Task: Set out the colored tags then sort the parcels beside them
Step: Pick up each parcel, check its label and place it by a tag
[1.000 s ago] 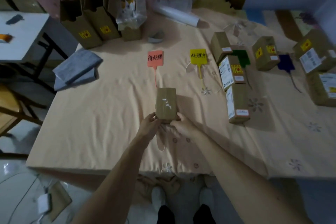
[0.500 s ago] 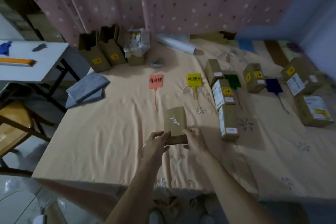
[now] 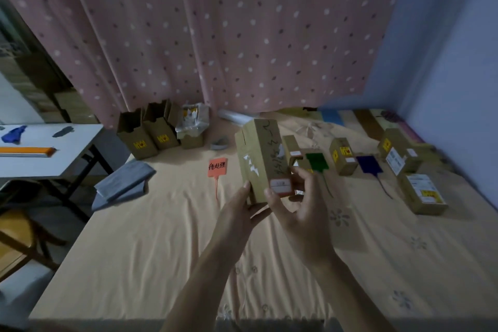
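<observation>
A brown parcel [image 3: 262, 160] is held up above the bed [image 3: 151, 245], near the middle of the view. It is gripped low down by both hands. The left hand [image 3: 237, 213] is closed on its lower left edge, and the right hand [image 3: 301, 213] is on its lower right side, with the thumb pressed by the red and white label [image 3: 280, 186] and the other fingers curled loosely.

The orange tag [image 3: 217, 167] is seen lying flat at 9 o'clock from the parcel. The green tag [image 3: 317, 161] lies just beside it at 3 o'clock, and the blue tag [image 3: 368, 164] lies farther that way. More parcels [image 3: 424, 194] are set out near those tags; some are partly hidden by the held parcel.

Open boxes [image 3: 147, 133] are stood at 11 o'clock, by the dotted curtain [image 3: 215, 35]. A folded grey cloth [image 3: 122, 183] is laid at 9 o'clock, near the bed's left edge.
</observation>
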